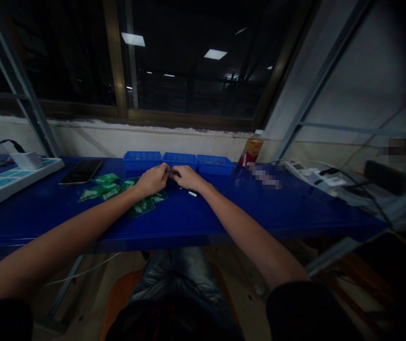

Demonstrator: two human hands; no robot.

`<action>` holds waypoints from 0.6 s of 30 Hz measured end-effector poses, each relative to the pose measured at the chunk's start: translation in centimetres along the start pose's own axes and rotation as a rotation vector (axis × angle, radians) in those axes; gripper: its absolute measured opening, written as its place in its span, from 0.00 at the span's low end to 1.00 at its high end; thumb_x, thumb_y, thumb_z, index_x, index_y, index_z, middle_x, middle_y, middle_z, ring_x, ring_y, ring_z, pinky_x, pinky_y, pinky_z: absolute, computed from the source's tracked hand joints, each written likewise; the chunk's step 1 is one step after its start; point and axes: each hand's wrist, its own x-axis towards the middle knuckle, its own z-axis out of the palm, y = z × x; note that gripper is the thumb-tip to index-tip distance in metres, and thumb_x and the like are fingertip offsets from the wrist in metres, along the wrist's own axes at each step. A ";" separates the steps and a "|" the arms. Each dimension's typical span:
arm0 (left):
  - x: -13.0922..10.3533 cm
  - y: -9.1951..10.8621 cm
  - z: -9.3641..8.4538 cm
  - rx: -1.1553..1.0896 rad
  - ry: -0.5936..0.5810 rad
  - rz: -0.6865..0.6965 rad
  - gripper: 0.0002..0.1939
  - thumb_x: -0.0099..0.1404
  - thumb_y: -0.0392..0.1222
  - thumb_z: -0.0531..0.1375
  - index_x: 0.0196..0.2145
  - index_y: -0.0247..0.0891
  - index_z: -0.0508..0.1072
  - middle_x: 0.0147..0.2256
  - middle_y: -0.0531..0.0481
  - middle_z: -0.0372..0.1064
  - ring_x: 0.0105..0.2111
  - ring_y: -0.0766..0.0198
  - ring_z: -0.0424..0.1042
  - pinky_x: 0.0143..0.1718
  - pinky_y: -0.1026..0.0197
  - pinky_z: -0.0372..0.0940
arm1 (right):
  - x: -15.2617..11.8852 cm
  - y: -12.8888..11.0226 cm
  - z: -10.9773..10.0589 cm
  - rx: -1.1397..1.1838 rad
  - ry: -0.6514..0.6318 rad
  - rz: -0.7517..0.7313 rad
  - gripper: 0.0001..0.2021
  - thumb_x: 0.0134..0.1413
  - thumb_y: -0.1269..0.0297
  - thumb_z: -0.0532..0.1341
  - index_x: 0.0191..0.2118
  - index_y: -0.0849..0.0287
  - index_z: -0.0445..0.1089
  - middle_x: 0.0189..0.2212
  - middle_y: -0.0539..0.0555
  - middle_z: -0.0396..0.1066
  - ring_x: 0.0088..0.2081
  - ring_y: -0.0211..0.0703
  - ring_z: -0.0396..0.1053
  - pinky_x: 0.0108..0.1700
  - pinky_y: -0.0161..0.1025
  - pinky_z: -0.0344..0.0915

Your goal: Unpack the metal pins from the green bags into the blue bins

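My left hand (155,179) and my right hand (188,178) meet fingertip to fingertip above the blue table, just in front of the blue bins. Both have their fingers closed in a pinch. Whatever sits between them is too small and dark to make out. Small green plastic packets (109,186) lie in a loose pile to the left, some of them under my left hand and wrist. A small white piece (192,193) rests on the table close below my right hand.
Three blue bins stand in a row at the back: left (142,161), middle (180,160), right (215,164). A phone (81,172) and a white power strip (18,180) lie at left. A bottle with a red label (251,152) stands right of the bins. Cables and a white device (304,171) occupy the right end.
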 end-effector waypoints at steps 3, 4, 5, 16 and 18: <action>-0.2 0.3 -0.1 0.025 -0.013 -0.012 0.13 0.64 0.40 0.47 0.47 0.39 0.59 0.45 0.43 0.68 0.43 0.55 0.69 0.40 0.57 0.63 | -0.1 0.0 -0.4 -0.002 0.025 0.002 0.10 0.56 0.63 0.52 0.32 0.61 0.68 0.25 0.53 0.69 0.27 0.37 0.63 0.27 0.32 0.51; -0.2 0.3 -0.2 0.042 -0.015 -0.025 0.14 0.64 0.40 0.47 0.47 0.40 0.59 0.45 0.43 0.68 0.43 0.55 0.69 0.39 0.57 0.63 | -0.1 0.0 -0.4 0.002 0.027 0.004 0.10 0.56 0.63 0.52 0.32 0.61 0.68 0.26 0.53 0.70 0.28 0.37 0.64 0.28 0.32 0.52; -0.3 0.4 -0.3 0.061 -0.019 -0.040 0.13 0.64 0.41 0.48 0.47 0.40 0.59 0.46 0.44 0.68 0.43 0.55 0.70 0.39 0.57 0.63 | -0.1 -0.1 -0.5 0.006 0.025 0.007 0.11 0.57 0.63 0.51 0.32 0.61 0.68 0.26 0.53 0.70 0.28 0.37 0.64 0.29 0.31 0.52; -0.4 1.0 -0.6 0.218 -0.096 -0.150 0.17 0.67 0.45 0.39 0.43 0.37 0.63 0.38 0.39 0.71 0.37 0.52 0.72 0.34 0.56 0.63 | -0.2 -0.5 -0.3 0.147 0.044 0.035 0.11 0.54 0.61 0.54 0.42 0.58 0.63 0.22 0.46 0.65 0.24 0.34 0.61 0.27 0.31 0.52; -0.4 1.1 -0.6 0.217 -0.094 -0.150 0.19 0.67 0.46 0.38 0.43 0.37 0.63 0.37 0.39 0.71 0.37 0.53 0.72 0.34 0.56 0.63 | -0.2 -0.2 -0.4 0.177 0.062 0.008 0.14 0.51 0.65 0.56 0.45 0.58 0.61 0.21 0.44 0.64 0.23 0.33 0.61 0.27 0.30 0.52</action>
